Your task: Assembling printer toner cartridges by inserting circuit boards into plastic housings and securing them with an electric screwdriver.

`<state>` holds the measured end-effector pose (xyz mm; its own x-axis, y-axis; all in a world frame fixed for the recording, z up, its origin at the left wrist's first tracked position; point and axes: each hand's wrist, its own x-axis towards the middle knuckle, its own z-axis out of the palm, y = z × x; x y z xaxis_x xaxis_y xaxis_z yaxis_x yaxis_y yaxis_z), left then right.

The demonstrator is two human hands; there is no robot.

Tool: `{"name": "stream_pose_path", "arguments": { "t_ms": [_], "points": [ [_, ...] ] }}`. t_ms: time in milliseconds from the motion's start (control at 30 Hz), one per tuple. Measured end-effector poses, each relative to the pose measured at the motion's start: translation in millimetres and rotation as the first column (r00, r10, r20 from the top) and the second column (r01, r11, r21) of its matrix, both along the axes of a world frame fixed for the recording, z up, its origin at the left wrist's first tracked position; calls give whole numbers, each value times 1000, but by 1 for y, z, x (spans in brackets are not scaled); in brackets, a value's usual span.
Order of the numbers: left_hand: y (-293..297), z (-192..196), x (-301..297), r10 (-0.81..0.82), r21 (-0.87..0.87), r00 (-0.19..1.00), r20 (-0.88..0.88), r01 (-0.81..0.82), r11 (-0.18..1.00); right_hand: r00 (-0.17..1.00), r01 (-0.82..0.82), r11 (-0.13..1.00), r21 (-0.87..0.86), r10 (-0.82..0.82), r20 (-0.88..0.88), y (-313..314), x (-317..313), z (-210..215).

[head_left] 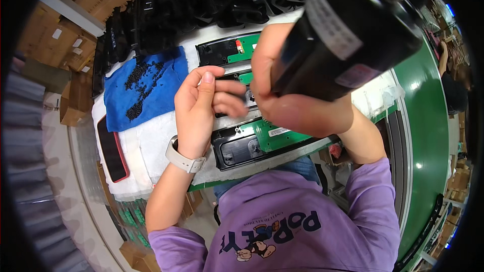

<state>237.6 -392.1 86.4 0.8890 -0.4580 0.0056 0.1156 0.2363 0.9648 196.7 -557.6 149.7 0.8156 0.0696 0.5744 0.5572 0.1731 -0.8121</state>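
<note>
My right hand (302,106) is wrapped round a black electric screwdriver (322,45), a thick cylinder with pale labels that looms large and hides its own tip. Left of it, my left hand (201,95) hovers over the work, thumb against the curled index finger, the other fingers blurred by motion. Whatever it pinches, if anything, is too small to make out. Beneath both hands lie black panels with green circuit boards: a near panel (237,153), a middle panel (229,78) partly covered by my hands, and a far panel (217,53) with a small red part on it.
A blue cloth (169,98) with heaps of small black screws (135,111) lies to the left. Beside it rests a phone (112,151) in a red case. Black plastic parts (201,0) crowd the table's far side. Cardboard boxes (65,35) stand at the left; a green surface (426,136) runs along the right.
</note>
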Motion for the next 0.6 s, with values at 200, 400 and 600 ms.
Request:
{"name": "stream_pose_path", "arguments": {
  "t_ms": [200,400,600],
  "points": [
    [0,4,-3,-89,39,996,26,88,995,930,-353,910,217,367,-24,-36,-3,9],
    [-2,12,-8,-235,37,972,-12,235,971,905,-415,815,404,325,274,-57,0,8],
    [0,9,-5,-310,76,950,-43,312,947,926,-367,805,466,271,263,-54,-2,4]
  ]
}}
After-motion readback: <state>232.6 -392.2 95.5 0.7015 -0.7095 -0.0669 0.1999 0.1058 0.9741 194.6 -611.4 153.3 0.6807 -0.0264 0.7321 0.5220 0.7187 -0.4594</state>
